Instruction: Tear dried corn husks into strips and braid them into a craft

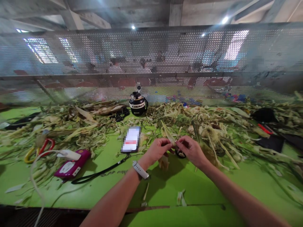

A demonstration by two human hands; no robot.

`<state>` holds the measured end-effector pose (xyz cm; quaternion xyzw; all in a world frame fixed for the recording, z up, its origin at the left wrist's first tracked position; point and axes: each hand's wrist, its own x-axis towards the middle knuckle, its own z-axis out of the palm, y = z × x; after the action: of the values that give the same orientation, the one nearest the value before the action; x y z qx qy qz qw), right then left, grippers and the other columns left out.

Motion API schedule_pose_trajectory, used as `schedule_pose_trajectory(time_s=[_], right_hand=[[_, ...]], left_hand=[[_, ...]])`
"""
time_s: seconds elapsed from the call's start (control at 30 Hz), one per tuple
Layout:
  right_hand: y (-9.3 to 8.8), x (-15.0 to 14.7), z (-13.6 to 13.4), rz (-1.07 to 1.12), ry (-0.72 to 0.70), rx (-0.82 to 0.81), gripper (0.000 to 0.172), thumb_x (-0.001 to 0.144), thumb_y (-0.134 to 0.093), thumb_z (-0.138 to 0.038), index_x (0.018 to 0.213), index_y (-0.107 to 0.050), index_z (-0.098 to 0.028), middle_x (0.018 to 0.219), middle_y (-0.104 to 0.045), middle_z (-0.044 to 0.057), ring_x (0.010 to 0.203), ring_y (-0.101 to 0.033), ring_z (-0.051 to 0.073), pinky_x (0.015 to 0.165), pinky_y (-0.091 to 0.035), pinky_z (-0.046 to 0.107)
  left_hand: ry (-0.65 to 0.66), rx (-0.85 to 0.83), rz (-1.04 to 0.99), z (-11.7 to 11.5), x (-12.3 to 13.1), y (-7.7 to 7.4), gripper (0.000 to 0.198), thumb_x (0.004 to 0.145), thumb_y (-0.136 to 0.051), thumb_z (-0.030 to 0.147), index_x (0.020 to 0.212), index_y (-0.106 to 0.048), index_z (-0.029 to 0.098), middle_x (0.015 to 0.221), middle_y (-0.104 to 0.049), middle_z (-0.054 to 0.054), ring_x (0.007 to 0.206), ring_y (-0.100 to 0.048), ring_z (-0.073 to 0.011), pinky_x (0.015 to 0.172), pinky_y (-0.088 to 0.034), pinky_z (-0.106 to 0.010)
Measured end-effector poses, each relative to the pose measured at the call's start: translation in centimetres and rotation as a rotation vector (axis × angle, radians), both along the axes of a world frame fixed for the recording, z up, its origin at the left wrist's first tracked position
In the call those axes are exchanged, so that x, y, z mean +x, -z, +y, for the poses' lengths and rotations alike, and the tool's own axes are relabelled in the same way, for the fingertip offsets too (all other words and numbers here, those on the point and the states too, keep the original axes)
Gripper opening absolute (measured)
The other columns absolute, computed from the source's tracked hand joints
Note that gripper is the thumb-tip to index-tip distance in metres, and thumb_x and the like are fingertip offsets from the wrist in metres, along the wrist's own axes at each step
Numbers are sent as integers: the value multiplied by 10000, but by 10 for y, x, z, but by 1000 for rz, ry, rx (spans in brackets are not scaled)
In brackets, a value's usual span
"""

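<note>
Both my hands meet over the green table [165, 189] near its middle. My left hand [158, 150], with a white band on the wrist, is closed in a pinch on a pale strip of corn husk [168, 135] that points up and away. My right hand [192, 150] is closed on the same husk from the right side. A small dark round thing [180, 154] lies just under the fingers; I cannot make out what it is. A scrap of husk [163, 162] sits below my left hand.
Heaps of corn husks [213, 126] cover the far half of the table. A phone [131, 139] with a black strap lies left of my hands, a magenta power bank [71, 165] with white cable further left. A black mug [137, 104] stands by the perforated metal screen [151, 63].
</note>
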<state>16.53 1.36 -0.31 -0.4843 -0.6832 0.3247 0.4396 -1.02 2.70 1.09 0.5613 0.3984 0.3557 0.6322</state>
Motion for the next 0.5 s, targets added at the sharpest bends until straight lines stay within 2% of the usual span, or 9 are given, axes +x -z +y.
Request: schedule_pose_trajectory(time_s=[0.27,0.5], right_hand=[[1,-3,-3,33,55,-15,246,811,-568,-463,787,-545,-219,674,-593,8,591,-562,152,584,-471,279],[-3,-3,-4,27,-53,37,213,806,-590,-414,808,-591,-201,690,-599,8,600,-534,129,553,-432,247]], left_hand=[[0,-63,-89,-3,1,-3,298,681,-705,422,786,-658,148,795,-691,-69,644,-628,-140,507,-489,-213],[-14,-106,-142,-4,1,-5,346,628,-743,461,745,-660,147,690,-655,-38,613,-616,-136,473,-479,-211]])
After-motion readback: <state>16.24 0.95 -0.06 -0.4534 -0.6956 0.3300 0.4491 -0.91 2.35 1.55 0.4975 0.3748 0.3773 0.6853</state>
